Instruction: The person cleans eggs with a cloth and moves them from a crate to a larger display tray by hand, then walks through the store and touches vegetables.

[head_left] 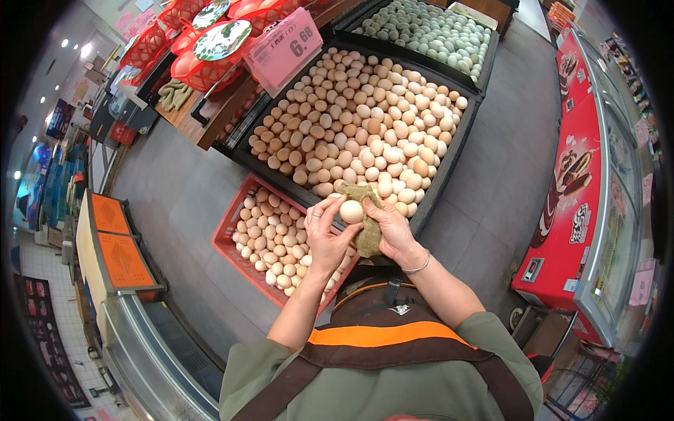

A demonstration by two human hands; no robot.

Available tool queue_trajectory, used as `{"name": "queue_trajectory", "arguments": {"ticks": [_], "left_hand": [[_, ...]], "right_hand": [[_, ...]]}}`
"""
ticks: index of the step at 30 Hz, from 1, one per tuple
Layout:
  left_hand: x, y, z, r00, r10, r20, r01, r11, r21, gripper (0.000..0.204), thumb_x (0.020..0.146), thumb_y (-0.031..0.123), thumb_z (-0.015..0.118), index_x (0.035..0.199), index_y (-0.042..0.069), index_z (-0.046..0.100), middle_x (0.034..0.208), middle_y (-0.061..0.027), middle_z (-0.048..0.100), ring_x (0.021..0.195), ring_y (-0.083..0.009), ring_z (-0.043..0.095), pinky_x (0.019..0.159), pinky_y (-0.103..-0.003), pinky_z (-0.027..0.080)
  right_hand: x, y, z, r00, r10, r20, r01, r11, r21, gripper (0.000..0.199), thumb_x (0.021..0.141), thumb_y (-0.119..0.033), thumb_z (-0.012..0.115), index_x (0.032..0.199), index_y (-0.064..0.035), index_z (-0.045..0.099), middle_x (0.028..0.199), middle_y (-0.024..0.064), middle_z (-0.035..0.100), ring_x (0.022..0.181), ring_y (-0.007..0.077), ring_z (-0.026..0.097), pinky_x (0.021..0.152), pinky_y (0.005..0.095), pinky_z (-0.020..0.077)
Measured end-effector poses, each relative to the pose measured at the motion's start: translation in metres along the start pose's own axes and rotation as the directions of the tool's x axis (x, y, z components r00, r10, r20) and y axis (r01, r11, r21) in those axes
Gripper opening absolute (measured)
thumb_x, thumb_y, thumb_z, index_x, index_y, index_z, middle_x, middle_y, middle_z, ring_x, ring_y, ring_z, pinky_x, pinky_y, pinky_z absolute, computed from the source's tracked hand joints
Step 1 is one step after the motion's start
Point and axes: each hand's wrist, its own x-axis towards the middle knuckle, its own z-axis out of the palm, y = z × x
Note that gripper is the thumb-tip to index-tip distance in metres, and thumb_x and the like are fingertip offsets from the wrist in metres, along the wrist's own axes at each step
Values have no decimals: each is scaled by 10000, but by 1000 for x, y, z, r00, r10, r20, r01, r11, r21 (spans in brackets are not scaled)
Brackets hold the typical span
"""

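Observation:
A pale egg (pixel 352 211) is between my two hands, above the front edge of a large black bin (pixel 435 203) of brown and cream eggs. My left hand (pixel 324 238), with a ring on one finger, is closed around the egg from the left with its fingertips. In my right hand (pixel 395 231) is an olive-green cloth (pixel 368 242), bunched up and pressed against the egg's right side. Part of the cloth rises behind the egg. A bracelet circles my right wrist.
Below the bin to the left stands a red plastic crate (pixel 225 235) of eggs. Farther back is a bin of pale green eggs (pixel 428 38). A pink price card (pixel 284 52) and red baskets (pixel 200 63) top a wooden stand. At right is a red chest freezer (pixel 572 175).

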Motion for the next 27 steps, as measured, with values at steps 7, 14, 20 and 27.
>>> {"name": "queue_trajectory", "arguments": {"ticks": [7, 14, 20, 27], "left_hand": [[-10, -15, 15, 878, -351, 325, 432, 286, -856, 614, 768, -42, 740, 1329, 16, 497, 1204, -93, 604, 1096, -198, 584, 994, -315, 447], [-8, -16, 22, 991, -55, 123, 86, 959, -269, 484, 665, -14, 692, 1141, 69, 661, 1105, -66, 666, 1098, -265, 535, 977, -381, 407], [-16, -12, 29, 975, -38, 217, 42, 999, -15, 481, 645, 82, 739, 1118, 129, 669, 1049, -36, 671, 1050, -242, 545, 960, -401, 341], [-9, -51, 50, 846, -488, 216, 531, 733, -424, 414, 751, 158, 796, 1118, 28, 655, 1035, -59, 673, 965, -150, 603, 906, -304, 471]], "right_hand": [[-4, -1, -13, 995, 30, -92, -20, 994, 108, 387, 974, -201, 568, 1299, -6, 493, 1180, 101, 613, 1036, 179, 621, 873, 316, 537], [-12, -4, 7, 994, -109, -29, 101, 978, -183, 358, 998, -221, 524, 1300, -30, 504, 1201, 67, 599, 1071, 163, 590, 896, 304, 504], [-4, 0, -29, 975, 114, -191, -98, 991, 91, 330, 964, -192, 572, 1246, -23, 540, 1142, 75, 612, 1022, 176, 607, 885, 319, 503], [-1, 12, -74, 933, 185, -309, -154, 980, 125, 340, 970, -162, 551, 1282, -29, 520, 1196, 102, 611, 1042, 218, 613, 922, 360, 503]]}}
